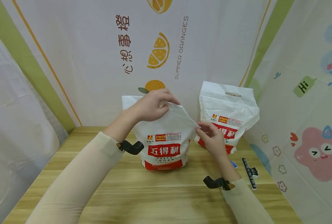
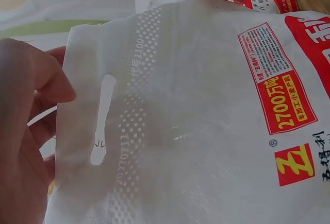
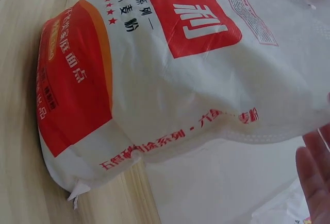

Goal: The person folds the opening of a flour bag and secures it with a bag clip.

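Note:
A white flour bag (image 1: 166, 137) with red print stands upright on the wooden table. Its upper part is flat and slack, with a slot handle that shows in the left wrist view. My left hand (image 1: 154, 105) grips the bag's top edge, thumb in front and fingers behind it. At the right end of that edge, my right hand (image 1: 211, 138) pinches the bag's corner between thumb and fingers, drawing it out and down. In the right wrist view, the right hand (image 3: 315, 167) shows only partly at the frame's edge.
A second flour bag (image 1: 227, 112) stands behind my right hand, leaning near the back curtain. On the table (image 1: 143, 199) at the right lie a piano-keyboard-patterned strip with a black figure (image 1: 250, 172) and a small blue item (image 1: 234, 164). Printed curtains enclose the back and sides.

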### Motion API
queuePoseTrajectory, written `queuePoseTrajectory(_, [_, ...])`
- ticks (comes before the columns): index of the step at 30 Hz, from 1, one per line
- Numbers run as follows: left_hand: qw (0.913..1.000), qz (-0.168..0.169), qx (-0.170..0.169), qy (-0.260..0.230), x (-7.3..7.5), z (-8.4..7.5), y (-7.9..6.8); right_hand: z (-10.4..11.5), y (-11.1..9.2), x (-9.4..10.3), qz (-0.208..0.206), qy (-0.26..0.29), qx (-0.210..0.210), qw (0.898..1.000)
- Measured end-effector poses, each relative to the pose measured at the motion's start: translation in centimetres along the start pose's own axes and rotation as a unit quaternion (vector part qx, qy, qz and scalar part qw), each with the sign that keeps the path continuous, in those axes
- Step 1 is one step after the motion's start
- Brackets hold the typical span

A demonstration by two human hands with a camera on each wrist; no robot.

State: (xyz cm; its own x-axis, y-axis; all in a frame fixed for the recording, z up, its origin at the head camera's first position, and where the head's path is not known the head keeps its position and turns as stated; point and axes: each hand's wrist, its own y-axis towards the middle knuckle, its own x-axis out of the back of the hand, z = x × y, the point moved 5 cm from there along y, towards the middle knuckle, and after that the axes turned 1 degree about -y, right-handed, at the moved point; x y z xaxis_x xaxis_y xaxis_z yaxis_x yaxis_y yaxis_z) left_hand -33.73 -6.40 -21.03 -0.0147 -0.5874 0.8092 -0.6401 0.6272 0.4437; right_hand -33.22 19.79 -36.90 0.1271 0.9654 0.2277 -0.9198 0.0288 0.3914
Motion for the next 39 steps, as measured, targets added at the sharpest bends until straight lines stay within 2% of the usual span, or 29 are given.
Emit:
queuePoseTrajectory(6, [0.9995, 0.003, 0.001, -0.032, 0.12, -0.37, -0.37, -0.11, -0.29, 0.40, 0.001, 0.045, 0.020, 0.999])
queuePoseTrajectory(11, [0.9994, 0.008, -0.009, -0.033, -0.06, -0.76, -0.36, -0.03, -0.45, 0.53, 0.001, 0.047, 0.037, 0.998])
queuePoseTrajectory(23, [0.9979, 0.008, -0.028, 0.057, -0.60, -1.00, -0.10, -0.11, -0.58, 0.23, 0.006, 0.033, 0.055, 0.998])
queuePoseTrajectory(28, [0.9957, 0.015, -0.022, 0.088, -0.54, -0.96, -0.12, -0.13, -0.63, 0.23, 0.001, 0.014, 0.050, 0.999])
queuePoseTrajectory(34, [0.9929, 0.029, -0.013, 0.115, -0.71, -0.81, -0.11, -0.23, -0.73, 0.03, 0.006, 0.016, 0.044, 0.999])
queuePoseTrajectory(39, [0.9907, 0.032, -0.021, 0.131, -0.81, -0.92, -0.18, -0.24, -0.76, 0.00, 0.006, 0.004, 0.040, 0.999])
